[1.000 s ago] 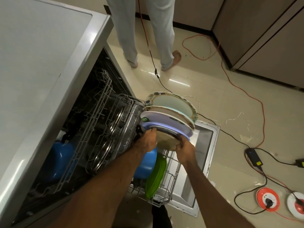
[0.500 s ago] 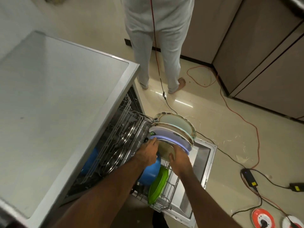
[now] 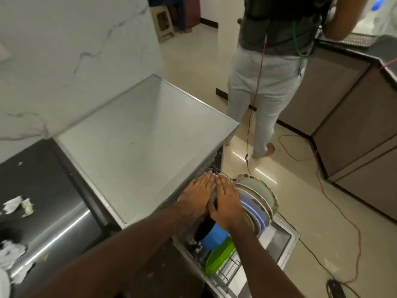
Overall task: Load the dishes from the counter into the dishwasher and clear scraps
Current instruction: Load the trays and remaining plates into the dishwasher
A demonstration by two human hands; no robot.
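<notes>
- Scraps point(image 3: 19, 206): crumpled white bits lie at the left edge of the dark counter point(image 3: 55, 186), well apart from both hands. No dishes show on the part of the counter in view.
- Dishwasher top point(image 3: 139, 147): a pale slab between the counter and the open machine, its right front corner just beside the hands.
- Left hand point(image 3: 198, 195): flat with the fingers straight and together, palm down over the machine's opening and gripping nothing. What lies under it is hidden.
- Right hand point(image 3: 228, 204): also flat with straight fingers, touching the left hand along its side. It lies against the nearest of the plates and is not curled round it.
- Blue bowl point(image 3: 214, 235) and green plate point(image 3: 220, 253): both sit in the lower rack point(image 3: 231, 271), below the wrists and toward its near edge.
- Plates point(image 3: 261, 195): a row stands on edge at the rack's far right, faces turned toward the hands. The row's long axis runs away to the right, so the right hand is the nearer one.
- Door point(image 3: 283, 239): it is folded down under the rack.
- Judgement: this row looks seated. What remains lies leftward on the counter, nearer the left hand.
</notes>
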